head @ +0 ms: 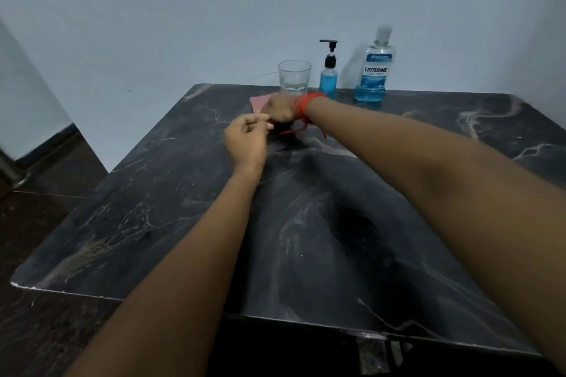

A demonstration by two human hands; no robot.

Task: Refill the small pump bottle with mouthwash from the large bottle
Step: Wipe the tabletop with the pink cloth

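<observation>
— Where were the bottles?
— The pump bottle (329,78) and the Listerine bottle (376,70) stood capped at the table's (337,223) far edge. The left grip (248,138) was loosely curled and empty; I couldn't tell about the right grip (280,109).
— The risk?
— A careless reach could have toppled the glass (294,78) just beside them.

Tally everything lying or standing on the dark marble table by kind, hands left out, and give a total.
Bottles: 2 (small clear pump bottle with black pump and blue liquid; large clear mouthwash bottle with blue liquid)
Glasses: 1 (clear drinking glass holding some water)
Flat pieces: 1 (pink flat sheet, cloth or paper, cannot tell which)
Total: 4
</observation>
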